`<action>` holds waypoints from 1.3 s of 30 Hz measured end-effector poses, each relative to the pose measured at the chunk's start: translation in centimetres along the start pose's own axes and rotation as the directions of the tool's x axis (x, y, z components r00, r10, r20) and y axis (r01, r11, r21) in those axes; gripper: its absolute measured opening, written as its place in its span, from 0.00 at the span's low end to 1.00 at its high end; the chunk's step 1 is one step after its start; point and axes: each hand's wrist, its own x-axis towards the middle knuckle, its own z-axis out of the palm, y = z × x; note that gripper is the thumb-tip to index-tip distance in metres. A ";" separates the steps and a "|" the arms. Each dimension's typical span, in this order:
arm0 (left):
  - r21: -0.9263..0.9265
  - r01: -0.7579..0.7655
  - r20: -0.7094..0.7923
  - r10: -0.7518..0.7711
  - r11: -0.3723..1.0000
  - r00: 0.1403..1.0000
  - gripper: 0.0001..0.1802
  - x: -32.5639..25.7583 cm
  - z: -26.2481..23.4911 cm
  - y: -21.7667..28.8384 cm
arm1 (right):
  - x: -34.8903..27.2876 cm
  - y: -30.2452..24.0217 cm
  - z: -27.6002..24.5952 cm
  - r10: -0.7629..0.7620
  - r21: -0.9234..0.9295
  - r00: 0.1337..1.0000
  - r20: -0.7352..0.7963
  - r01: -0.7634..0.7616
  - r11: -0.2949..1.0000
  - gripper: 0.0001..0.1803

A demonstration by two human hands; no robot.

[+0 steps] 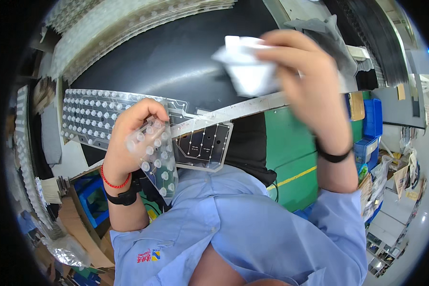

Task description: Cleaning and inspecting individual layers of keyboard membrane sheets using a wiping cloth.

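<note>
My left hand point(126, 138) is closed on a clear keyboard membrane sheet point(93, 114) dotted with rows of whitish domes. The sheet lies partly on the black tabletop and reaches past the table's front edge. One domed part point(161, 164) is bent down over my palm, and a part with printed circuit lines point(205, 145) hangs over my lap. Above the right part of the table, my right hand point(305, 71) pinches a crumpled white cloth or wipe point(252, 71). That hand is smeared by motion, and the cloth is apart from the sheet.
Behind the black tabletop point(190, 52) stand long stacks of domed sheets point(143, 28). Grey cloth point(321, 40) lies at the back right. Blue bins point(372, 119) stand to the right by the green floor point(291, 148). A cardboard box point(83, 229) sits at the lower left.
</note>
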 end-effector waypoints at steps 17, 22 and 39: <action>-0.067 0.024 -0.049 -0.028 0.997 0.998 0.04 0.3 0.0 -0.4 | -2.2 -3.7 6.8 -0.129 0.080 0.972 0.197 0.116 0.990 0.18; -0.100 0.061 -0.116 -0.072 0.993 0.991 0.03 -0.4 0.0 -0.6 | -5.6 -0.1 -1.0 0.245 -0.241 0.768 0.592 -0.122 0.963 0.02; -0.082 0.017 -0.142 -0.028 0.996 0.989 0.06 -0.1 0.6 0.1 | -11.9 -1.7 3.4 0.659 0.549 0.729 0.185 -0.633 0.546 0.19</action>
